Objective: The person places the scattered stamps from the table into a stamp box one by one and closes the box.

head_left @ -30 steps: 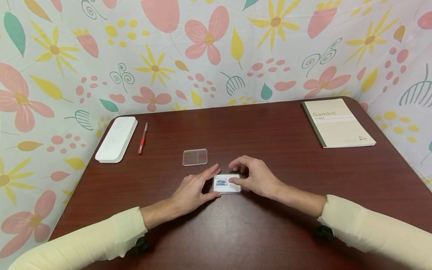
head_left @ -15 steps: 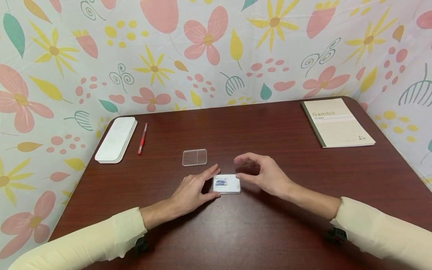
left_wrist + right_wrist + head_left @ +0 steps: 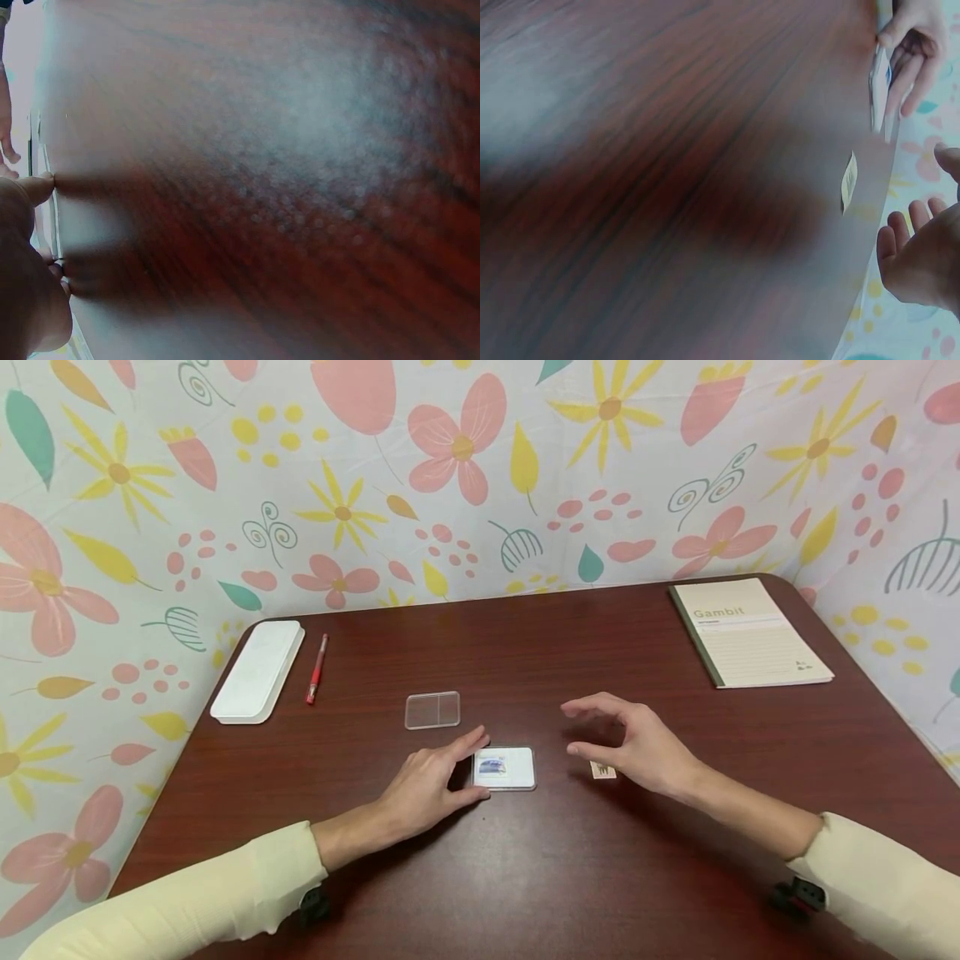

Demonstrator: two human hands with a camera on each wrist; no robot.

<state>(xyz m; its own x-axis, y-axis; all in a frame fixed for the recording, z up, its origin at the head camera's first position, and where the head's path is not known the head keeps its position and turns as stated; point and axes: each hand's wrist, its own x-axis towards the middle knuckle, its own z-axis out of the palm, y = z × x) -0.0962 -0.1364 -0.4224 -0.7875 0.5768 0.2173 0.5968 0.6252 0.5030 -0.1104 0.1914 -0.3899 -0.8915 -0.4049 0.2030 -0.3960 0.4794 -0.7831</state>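
A shallow clear plastic case point(image 3: 521, 770) lies flat in the middle of the table, with a white insert and a small blue-and-white postage stamp point(image 3: 492, 766) on its left part. My left hand point(image 3: 426, 789) holds the case's left end, thumb at the near edge and fingers at the far edge. Over the table to the right, my right hand point(image 3: 637, 745) hovers with fingers loosely bent and thumb apart, holding nothing. Partly hidden beneath it lies a second small stamp point(image 3: 603, 771), pale with a dark figure; the right wrist view shows this stamp point(image 3: 849, 184) on the tabletop.
A clear plastic lid point(image 3: 432, 710) lies just behind the left hand. At the back left are a white pencil case point(image 3: 258, 672) and a red pen point(image 3: 317, 668). A beige notebook point(image 3: 752, 633) lies at the back right. A floral curtain point(image 3: 465, 485) borders the table.
My right hand has moved off the case and away to the right. The pale stamp has come into sight below it. The left hand and the case have stayed put.
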